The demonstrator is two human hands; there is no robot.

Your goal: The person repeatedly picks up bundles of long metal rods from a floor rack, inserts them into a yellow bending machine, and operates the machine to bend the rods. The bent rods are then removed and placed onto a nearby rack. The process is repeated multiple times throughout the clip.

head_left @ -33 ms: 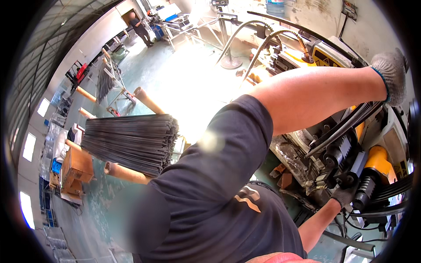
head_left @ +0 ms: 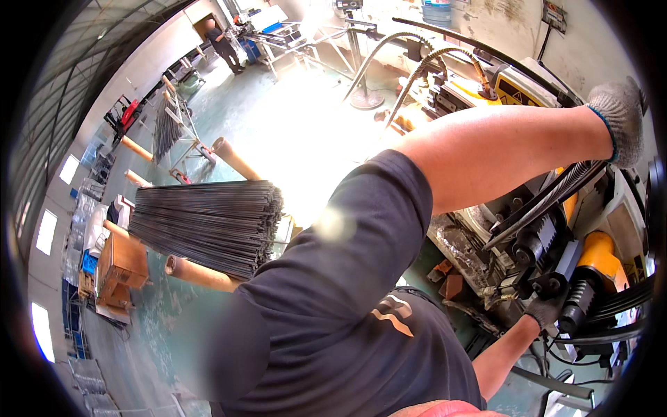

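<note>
My left hand [head_left: 617, 125], in a grey knit glove with a teal cuff edge, is raised at the far right. Its fingers look curled against something dark at the picture's rim, which I cannot make out. Lower down, my right hand [head_left: 545, 311], in a darker glove, is at the machine. It touches or lies just under a dark metal block with a round end [head_left: 549, 285], and its fingers are mostly hidden. Close beside it are a black ribbed cylinder [head_left: 578, 306] and a yellow rounded housing [head_left: 599, 256]. A grey corrugated hose [head_left: 549, 205] runs below my left forearm.
A big bundle of thin dark rods [head_left: 208, 222] lies across brown rollers [head_left: 201, 273] on the left. Behind it are wooden boxes [head_left: 121, 264]. Curved hoses [head_left: 417, 62] and a yellow machine part [head_left: 469, 90] stand beyond my arm. Another person [head_left: 222, 47] stands far off.
</note>
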